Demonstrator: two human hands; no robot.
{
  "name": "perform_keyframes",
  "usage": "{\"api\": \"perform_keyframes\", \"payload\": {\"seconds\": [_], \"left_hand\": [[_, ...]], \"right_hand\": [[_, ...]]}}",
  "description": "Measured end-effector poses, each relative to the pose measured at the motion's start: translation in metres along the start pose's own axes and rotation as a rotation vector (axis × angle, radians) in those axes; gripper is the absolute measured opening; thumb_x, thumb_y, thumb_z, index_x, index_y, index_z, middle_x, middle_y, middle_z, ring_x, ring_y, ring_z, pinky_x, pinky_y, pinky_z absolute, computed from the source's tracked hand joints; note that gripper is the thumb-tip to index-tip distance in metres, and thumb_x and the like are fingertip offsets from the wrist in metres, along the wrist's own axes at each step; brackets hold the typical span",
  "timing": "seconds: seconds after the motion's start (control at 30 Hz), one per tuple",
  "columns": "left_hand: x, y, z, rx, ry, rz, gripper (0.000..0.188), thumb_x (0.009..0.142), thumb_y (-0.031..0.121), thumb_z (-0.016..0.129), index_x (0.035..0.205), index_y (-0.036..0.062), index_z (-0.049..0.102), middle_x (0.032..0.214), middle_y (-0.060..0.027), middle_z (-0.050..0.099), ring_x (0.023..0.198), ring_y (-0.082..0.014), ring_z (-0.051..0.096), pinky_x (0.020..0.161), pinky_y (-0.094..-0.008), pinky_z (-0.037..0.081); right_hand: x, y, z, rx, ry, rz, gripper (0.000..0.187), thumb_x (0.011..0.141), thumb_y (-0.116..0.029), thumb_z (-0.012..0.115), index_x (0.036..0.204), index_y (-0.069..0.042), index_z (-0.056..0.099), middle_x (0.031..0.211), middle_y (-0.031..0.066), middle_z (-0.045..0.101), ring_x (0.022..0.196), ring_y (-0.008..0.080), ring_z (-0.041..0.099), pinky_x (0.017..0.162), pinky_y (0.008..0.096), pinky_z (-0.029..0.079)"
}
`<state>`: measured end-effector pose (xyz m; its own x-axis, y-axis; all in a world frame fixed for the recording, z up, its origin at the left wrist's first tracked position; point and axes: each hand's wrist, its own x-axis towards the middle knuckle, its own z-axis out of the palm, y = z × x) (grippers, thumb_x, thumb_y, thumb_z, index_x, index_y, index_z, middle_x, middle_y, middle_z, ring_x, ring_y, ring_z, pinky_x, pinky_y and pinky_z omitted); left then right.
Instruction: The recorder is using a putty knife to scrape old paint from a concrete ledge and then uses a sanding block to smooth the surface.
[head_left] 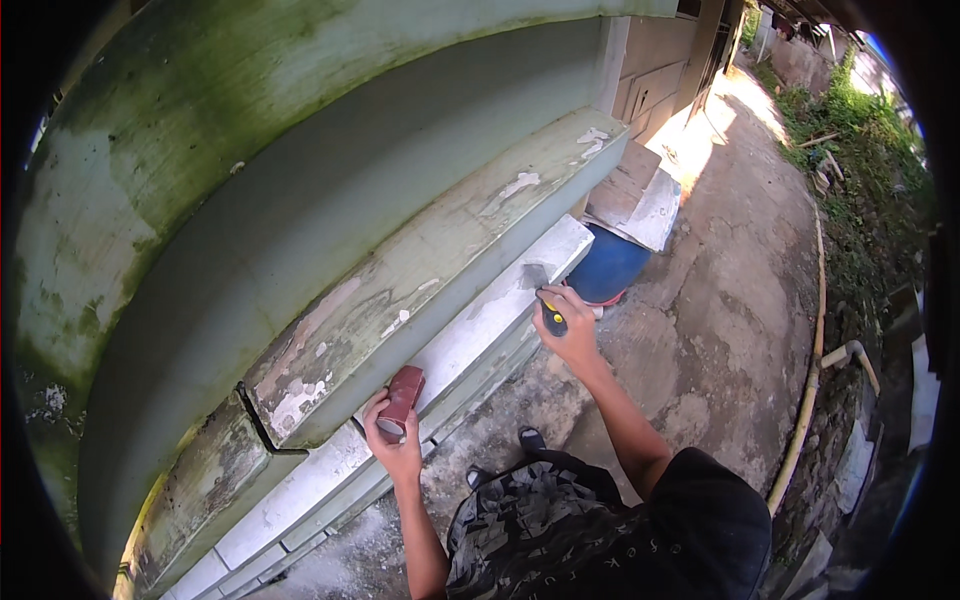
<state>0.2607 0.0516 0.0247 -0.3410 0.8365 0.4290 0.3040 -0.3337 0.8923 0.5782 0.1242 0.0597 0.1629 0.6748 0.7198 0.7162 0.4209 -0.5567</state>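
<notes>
white ledge [485,320], scraper [552,321], reddish block [403,393] (both hand-held)

Head-worn left fisheye; looks down and forward from above; wide, hands [567,325] near, mid-view.

Along the long white masonry ledge [478,335], the dark-red oblong block [404,392] was left of the black-and-yellow-handled metal scraper [553,321]; beyond the ledge's far end stood the rounded blue container [610,266], flat brown-and-white sheets [628,192] on top.
</notes>
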Motion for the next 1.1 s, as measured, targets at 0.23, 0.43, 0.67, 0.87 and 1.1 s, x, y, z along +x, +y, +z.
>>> {"api": "perform_keyframes", "payload": {"seconds": [0.23,0.43,0.67,0.87,1.1], "left_hand": [[-0.003,-0.003,-0.014,0.031,-0.098,0.037,0.042,0.077,-0.001,0.075,0.114,0.0047,0.055,0.125,-0.0168,0.060,0.117,-0.0304,0.057,0.104,-0.0418,0.043],[-0.006,-0.001,-0.028,0.122,-0.099,-0.010,0.041,0.077,0.001,0.076,0.112,0.0050,0.055,0.124,-0.0157,0.060,0.114,-0.0290,0.058,0.100,-0.0409,0.045],[-0.018,0.001,-0.028,0.286,-0.056,0.098,0.038,0.074,0.000,0.078,0.106,0.0046,0.057,0.119,-0.0156,0.061,0.112,-0.0316,0.058,0.098,-0.0420,0.044],[-0.024,0.001,-0.022,0.206,-0.004,0.067,0.056,0.076,0.002,0.078,0.125,0.0049,0.052,0.129,-0.0177,0.056,0.121,-0.0328,0.053,0.104,-0.0438,0.041],[-0.032,-0.004,-0.033,0.232,-0.011,0.039,0.068,0.074,0.006,0.082,0.132,0.0046,0.049,0.136,-0.0186,0.053,0.127,-0.0336,0.051,0.109,-0.0454,0.037]], "right_hand": [[-0.005,0.052,0.008,-0.135,0.027,-0.039,0.022,0.080,-0.003,0.074,0.100,0.003,0.070,0.101,0.0183,0.070,0.089,0.0333,0.070,0.079,0.0369,0.056],[0.035,0.057,-0.002,-0.086,0.179,0.103,0.020,0.083,-0.007,0.073,0.099,0.004,0.069,0.098,0.0198,0.068,0.088,0.0378,0.068,0.078,0.0372,0.057],[-0.022,0.037,0.016,-0.181,0.014,-0.120,0.016,0.080,-0.006,0.073,0.094,0.001,0.069,0.096,0.0179,0.067,0.087,0.0354,0.069,0.075,0.0422,0.056],[0.054,0.120,-0.008,-0.218,0.213,0.139,0.018,0.083,-0.006,0.072,0.098,0.004,0.068,0.096,0.0196,0.066,0.083,0.0393,0.066,0.074,0.0417,0.056],[-0.025,0.026,-0.004,-0.053,-0.008,-0.067,0.021,0.079,-0.005,0.076,0.097,0.002,0.069,0.102,0.0201,0.070,0.091,0.0368,0.070,0.077,0.0396,0.057]]}}
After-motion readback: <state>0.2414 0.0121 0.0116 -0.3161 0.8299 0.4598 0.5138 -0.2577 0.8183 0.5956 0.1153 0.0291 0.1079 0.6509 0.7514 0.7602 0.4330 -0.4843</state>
